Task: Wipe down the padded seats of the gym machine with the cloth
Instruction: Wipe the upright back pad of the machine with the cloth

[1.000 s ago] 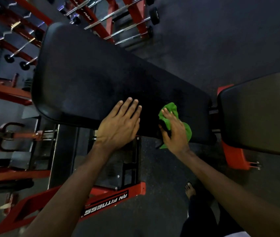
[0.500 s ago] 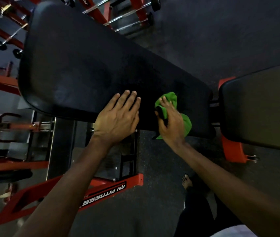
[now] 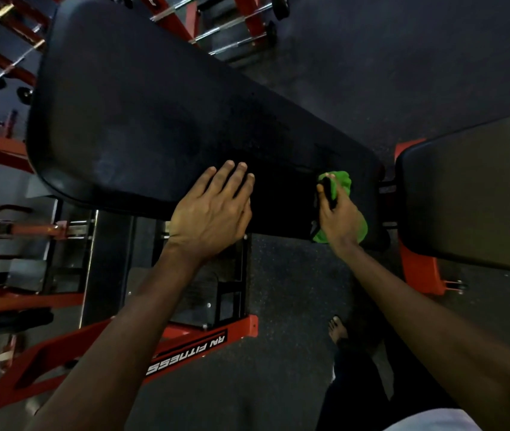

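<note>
A long black padded backrest (image 3: 154, 104) of the gym machine runs from upper left to the right. My left hand (image 3: 213, 206) lies flat on its near edge with straight fingers. At the pad's narrow right end my right hand (image 3: 339, 219) grips a bunched green cloth (image 3: 342, 181) and presses it on the pad. Part of the cloth sticks out below the hand, over the pad's edge. A second black seat pad (image 3: 471, 188) sits just right of it, untouched.
The machine's red frame (image 3: 185, 349) with white lettering crosses the floor below the pad. Red racks with barbells (image 3: 235, 29) stand behind the backrest. My bare foot (image 3: 337, 331) is on the dark rubber floor near the frame.
My right hand has slid the cloth rightward along the pad toward its narrow end. My left hand has stayed flat on the pad's edge.
</note>
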`<state>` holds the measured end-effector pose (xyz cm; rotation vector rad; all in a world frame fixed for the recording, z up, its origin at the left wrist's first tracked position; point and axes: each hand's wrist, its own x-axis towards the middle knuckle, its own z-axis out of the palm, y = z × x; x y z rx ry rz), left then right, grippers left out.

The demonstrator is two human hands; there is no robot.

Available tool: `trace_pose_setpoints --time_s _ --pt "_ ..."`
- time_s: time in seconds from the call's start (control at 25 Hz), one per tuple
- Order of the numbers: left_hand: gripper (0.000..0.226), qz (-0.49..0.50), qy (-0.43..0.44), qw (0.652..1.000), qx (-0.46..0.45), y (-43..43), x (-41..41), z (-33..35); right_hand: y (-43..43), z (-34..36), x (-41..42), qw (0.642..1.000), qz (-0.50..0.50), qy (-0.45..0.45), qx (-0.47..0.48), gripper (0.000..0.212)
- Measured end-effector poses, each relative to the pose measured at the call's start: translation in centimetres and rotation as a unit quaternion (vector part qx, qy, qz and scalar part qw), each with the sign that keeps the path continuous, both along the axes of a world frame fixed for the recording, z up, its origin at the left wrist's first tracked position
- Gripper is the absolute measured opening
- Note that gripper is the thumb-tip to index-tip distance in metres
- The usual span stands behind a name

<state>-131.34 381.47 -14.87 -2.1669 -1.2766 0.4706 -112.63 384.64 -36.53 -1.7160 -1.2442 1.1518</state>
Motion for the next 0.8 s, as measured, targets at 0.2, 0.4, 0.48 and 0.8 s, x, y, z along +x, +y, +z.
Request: trace_pose_setpoints --time_s 0.2,0.4,0.48,0.8 --pt "0.050 -0.012 0.003 1.000 0.008 0.0 -0.1 0.0 -4.0 2.5 -2.0 0.976 0.062 0.085 0.191 0.045" --pt "0.050 -0.007 0.004 1.000 0.004 0.0 0.0 0.0 -1.7 0.3 -0.7 0.972 0.096 0.059 0.206 0.049" --pt "0.050 -0.005 0.006 1.000 0.005 0.0 0.0 0.0 -0.9 -0.5 -0.2 0.987 0.082 0.031 0.138 0.050" --pt "0.048 0.012 -0.009 1.000 -0.010 0.0 0.1 0.0 0.2 2.9 -0.5 0.989 -0.018 -0.024 -0.146 0.054"
